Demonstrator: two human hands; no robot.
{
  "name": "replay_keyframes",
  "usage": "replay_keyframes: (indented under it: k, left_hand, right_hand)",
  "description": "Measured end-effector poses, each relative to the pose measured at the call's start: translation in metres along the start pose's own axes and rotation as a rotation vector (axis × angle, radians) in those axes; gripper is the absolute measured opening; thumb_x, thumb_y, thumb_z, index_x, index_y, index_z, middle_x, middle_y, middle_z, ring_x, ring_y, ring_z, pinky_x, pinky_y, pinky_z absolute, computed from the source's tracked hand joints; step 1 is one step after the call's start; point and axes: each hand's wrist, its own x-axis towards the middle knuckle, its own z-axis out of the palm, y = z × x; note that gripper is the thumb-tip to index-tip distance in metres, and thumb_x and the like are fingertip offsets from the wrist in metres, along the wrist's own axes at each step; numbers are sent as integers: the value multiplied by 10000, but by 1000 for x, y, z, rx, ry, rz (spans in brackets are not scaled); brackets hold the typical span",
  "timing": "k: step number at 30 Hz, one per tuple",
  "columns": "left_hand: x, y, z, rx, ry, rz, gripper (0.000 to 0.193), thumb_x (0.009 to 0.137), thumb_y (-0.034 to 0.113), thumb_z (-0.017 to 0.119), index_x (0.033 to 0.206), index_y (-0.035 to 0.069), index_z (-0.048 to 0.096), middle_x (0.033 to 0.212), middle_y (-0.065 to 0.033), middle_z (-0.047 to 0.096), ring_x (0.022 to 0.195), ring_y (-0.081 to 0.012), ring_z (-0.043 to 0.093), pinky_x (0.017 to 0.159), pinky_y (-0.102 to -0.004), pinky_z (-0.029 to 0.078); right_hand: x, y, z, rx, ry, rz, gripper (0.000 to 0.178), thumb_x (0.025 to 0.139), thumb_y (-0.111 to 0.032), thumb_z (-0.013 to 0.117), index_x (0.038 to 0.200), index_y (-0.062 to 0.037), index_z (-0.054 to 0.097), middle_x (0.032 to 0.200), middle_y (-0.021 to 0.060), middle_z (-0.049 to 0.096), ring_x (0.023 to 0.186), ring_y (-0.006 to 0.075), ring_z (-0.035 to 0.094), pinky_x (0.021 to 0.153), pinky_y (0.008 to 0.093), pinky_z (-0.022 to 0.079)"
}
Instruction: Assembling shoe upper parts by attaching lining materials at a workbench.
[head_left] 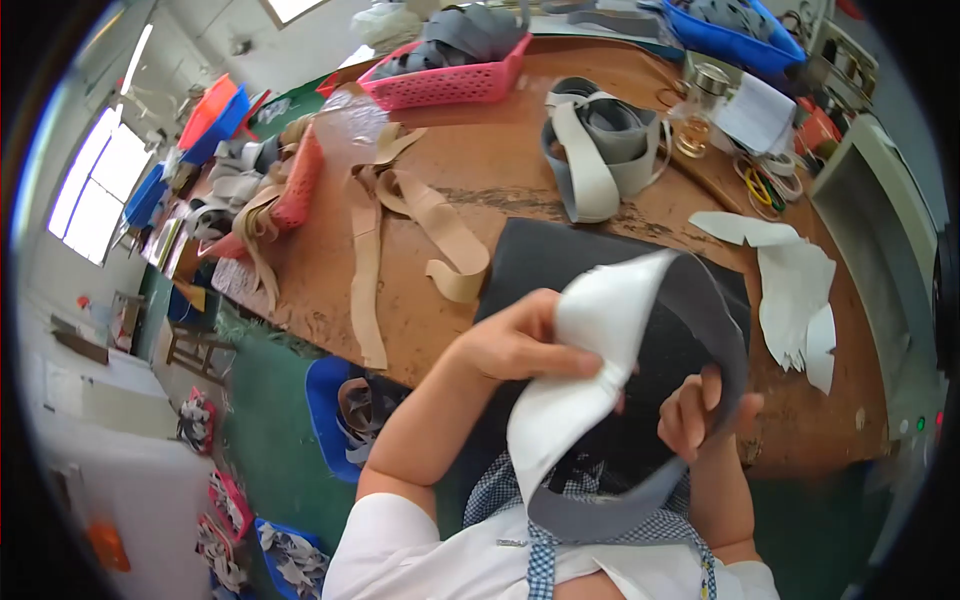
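Note:
A wide strip [558, 425], white on one face and grey on the other, curves in a large loop in front of my body. My left hand [525, 340] pinches its white face, thumb on top and fingers partly hidden behind. On the other side of the loop, my right hand [690, 415] has its curled fingers around the grey stretch. Beneath the loop lies a black mat [525, 262] at the table's near edge. Right of the mat are white cut pieces [795, 290] with ragged edges.
Tan strips [366, 270] lie on the brown table [450, 160]. Coiled grey and white strips [590, 150] sit beyond the mat, near a glass jar [695, 125]. A pink basket [445, 90] stands at the back, and a blue bin [325, 420] is on the floor.

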Motion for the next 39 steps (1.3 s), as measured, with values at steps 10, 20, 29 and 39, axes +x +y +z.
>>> replay_keyframes:
  k: [10,20,29,39]
  left_hand:
    - [-11,-7,-44,1298,859,221,617,750,-148,544,1326,16,397,1199,-233,576,1149,-412,552,1034,-407,419]
    - [3,-59,15,1801,143,406,814,681,179,839,1399,54,475,1169,-123,500,1093,-315,518,1044,-514,408]
    - [-44,1,-109,1824,924,-183,467,825,114,704,1239,-27,540,1198,-237,597,1108,-410,551,971,-467,441]
    - [-42,-29,44,1184,773,375,241,785,-57,686,1020,-12,658,808,-49,607,703,-123,558,631,-243,441]
  right_hand:
    - [76,-78,-35,-2046,896,429,241,981,-156,427,1085,-27,601,742,157,687,634,240,694,558,362,519]
    - [142,-104,-141,-1042,632,270,348,911,-36,549,1255,-72,585,916,78,646,721,136,656,654,292,567]
    - [72,-145,-91,-1692,800,20,274,945,10,503,1204,-21,587,1009,93,654,849,132,644,738,273,543]
    - [-8,46,31,-423,293,578,513,1040,-355,459,1389,20,487,1315,161,589,1221,233,568,979,387,489]
